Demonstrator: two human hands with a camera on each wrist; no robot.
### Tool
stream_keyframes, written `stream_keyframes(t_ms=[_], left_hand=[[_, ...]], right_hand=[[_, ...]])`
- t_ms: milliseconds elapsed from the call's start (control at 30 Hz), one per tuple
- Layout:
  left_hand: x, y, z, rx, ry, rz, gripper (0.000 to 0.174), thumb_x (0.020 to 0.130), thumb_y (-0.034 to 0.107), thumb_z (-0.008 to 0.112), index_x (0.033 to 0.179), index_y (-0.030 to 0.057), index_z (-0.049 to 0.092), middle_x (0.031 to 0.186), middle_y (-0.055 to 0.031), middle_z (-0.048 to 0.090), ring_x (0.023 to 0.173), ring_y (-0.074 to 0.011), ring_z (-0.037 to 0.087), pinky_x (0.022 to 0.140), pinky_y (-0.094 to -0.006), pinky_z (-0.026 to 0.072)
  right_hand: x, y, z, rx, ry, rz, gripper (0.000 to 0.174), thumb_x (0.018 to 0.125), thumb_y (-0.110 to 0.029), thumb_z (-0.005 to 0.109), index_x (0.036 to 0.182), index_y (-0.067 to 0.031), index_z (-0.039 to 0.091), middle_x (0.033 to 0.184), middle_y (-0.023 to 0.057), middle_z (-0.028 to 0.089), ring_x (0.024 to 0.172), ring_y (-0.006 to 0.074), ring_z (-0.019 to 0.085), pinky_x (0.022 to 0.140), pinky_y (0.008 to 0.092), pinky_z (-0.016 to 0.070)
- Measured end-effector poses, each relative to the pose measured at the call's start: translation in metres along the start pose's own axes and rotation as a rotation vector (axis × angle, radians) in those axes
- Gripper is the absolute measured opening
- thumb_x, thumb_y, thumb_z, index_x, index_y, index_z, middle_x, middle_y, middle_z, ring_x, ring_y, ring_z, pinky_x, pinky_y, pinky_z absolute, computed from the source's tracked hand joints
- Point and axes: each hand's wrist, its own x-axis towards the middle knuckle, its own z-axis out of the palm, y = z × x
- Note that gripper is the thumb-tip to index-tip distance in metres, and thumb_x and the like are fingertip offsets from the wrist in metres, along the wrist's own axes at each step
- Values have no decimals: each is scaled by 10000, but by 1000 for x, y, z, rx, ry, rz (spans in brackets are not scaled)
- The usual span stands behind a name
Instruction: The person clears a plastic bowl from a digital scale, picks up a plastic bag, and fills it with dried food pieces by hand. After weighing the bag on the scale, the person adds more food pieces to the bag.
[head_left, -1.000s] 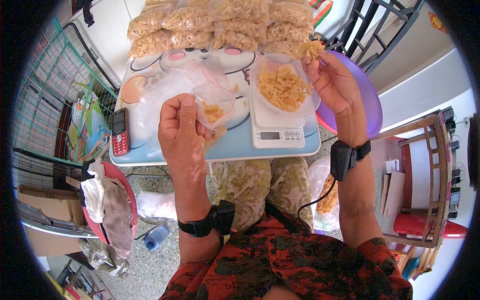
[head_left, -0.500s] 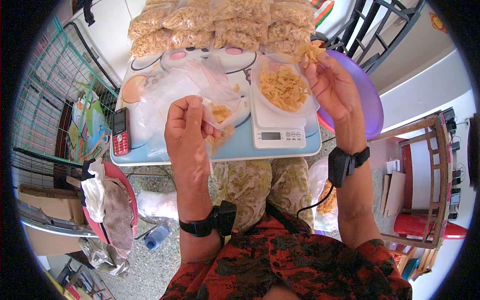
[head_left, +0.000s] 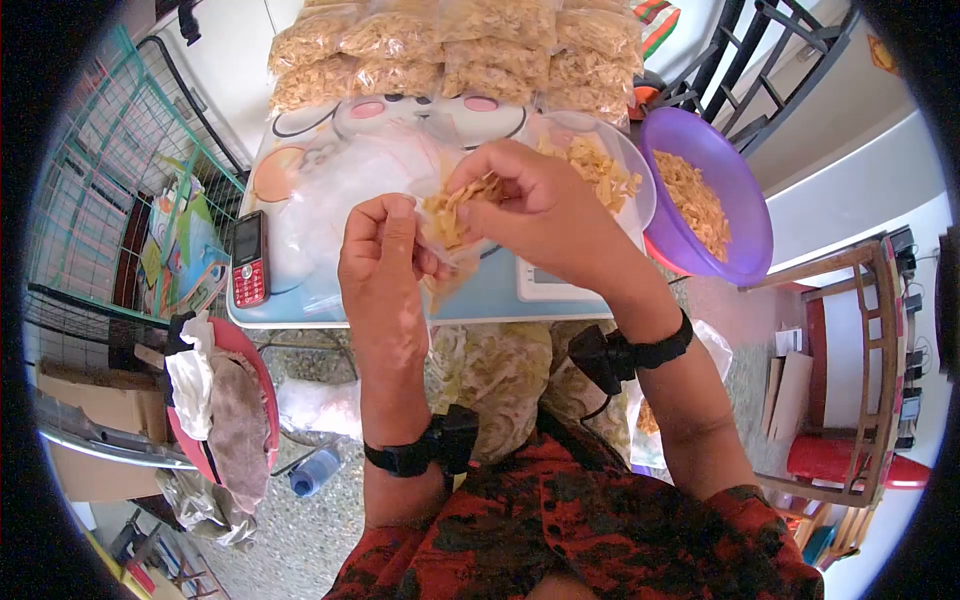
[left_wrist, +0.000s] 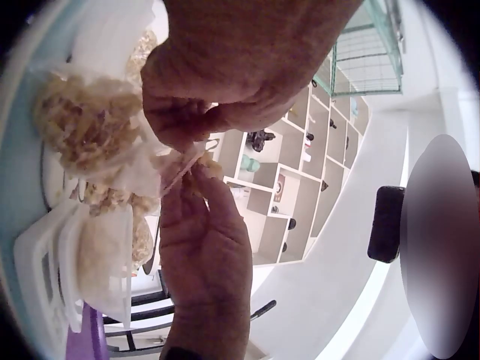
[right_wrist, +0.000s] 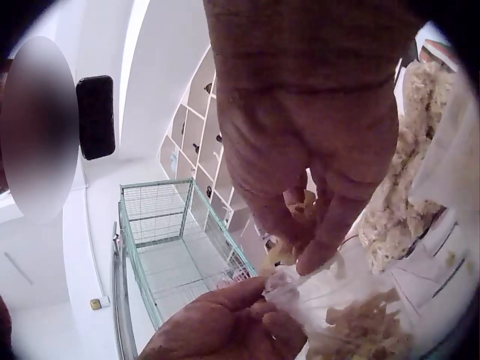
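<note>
My left hand (head_left: 385, 255) pinches the rim of a clear plastic bag (right_wrist: 360, 322) that has pale yellow dried flakes inside. Over the bag's mouth, my right hand (head_left: 545, 215) holds a bunch of the same dried flakes (head_left: 462, 210) between thumb and fingers. Behind the right hand, a clear bowl (head_left: 648, 185) of flakes sits on a white kitchen scale (head_left: 540, 285), which is partly covered by that hand. In the left wrist view the filled lower part of the bag hangs beside both hands.
Filled bags of flakes (head_left: 395, 75) are stacked at the table's back. A purple basin (head_left: 745, 245) with more flakes stands at right. Flat plastic bags (head_left: 340, 220) lie left of the hands, near a red phone (head_left: 250, 260). A wire cage (head_left: 100, 190) stands at far left.
My right hand has moved left and down from beside the bowl to the bag's mouth, carrying its flakes. The left hand keeps its grip and has shifted slightly to the right.
</note>
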Motion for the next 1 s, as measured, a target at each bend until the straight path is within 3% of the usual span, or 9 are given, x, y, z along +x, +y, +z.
stream_keyframes(t_ms=[133,233,333,433,533,633,833,933,1000], left_hand=[[0,3,-2,-8,6,-2,143,970,196,578,980,54,570,700,13,517,566,-57,469,501,-206,405],[-2,5,-4,62,-32,-18,137,949,210,601,957,73,598,728,22,550,561,-49,442,500,-208,354],[-3,5,-4,232,-94,-10,149,977,186,564,982,38,578,744,31,550,600,-11,459,504,-167,356],[-2,0,-3,223,-79,24,146,954,212,590,940,66,595,660,27,521,531,-44,436,474,-206,341],[2,5,-7,231,26,-12,161,957,226,589,941,66,595,658,28,520,520,-45,428,462,-201,327],[5,8,-15,258,74,-10,176,959,236,589,941,62,595,656,29,511,520,-45,423,461,-201,320],[-1,6,-6,249,-22,59,194,955,250,599,951,56,601,655,32,497,538,-47,421,480,-204,321],[-1,6,-7,241,-61,57,197,954,253,602,956,56,606,662,35,501,545,-44,424,483,-203,323],[0,8,-8,266,0,35,198,953,253,604,952,56,605,662,34,502,536,-44,420,475,-206,320]], right_hand=[[1,1,6,-206,-55,-80,151,827,-88,637,967,-36,610,842,34,628,732,117,612,661,265,494],[4,3,6,-315,-111,-109,184,810,-123,631,971,-35,611,830,108,631,726,217,633,660,311,496],[10,-5,7,-452,-228,-33,197,810,-153,620,965,-31,609,853,167,634,745,322,626,683,353,501],[14,-9,10,-526,-256,5,206,814,-166,618,964,-25,603,862,185,641,768,361,629,697,373,504],[9,-10,11,-427,-166,-104,206,822,-158,612,967,-14,593,855,183,643,770,346,640,696,370,506],[4,-15,9,-282,-143,13,211,832,-157,603,980,-7,587,853,182,646,789,333,647,704,369,507],[10,-2,16,-471,-283,-218,180,849,-146,584,964,-9,607,809,178,626,757,350,617,686,398,491],[15,6,21,-592,-328,-176,161,855,-138,572,942,-11,619,824,172,621,752,364,601,674,409,483],[14,5,19,-535,-271,-284,159,859,-115,560,971,-14,609,867,172,623,765,360,608,678,407,484]])
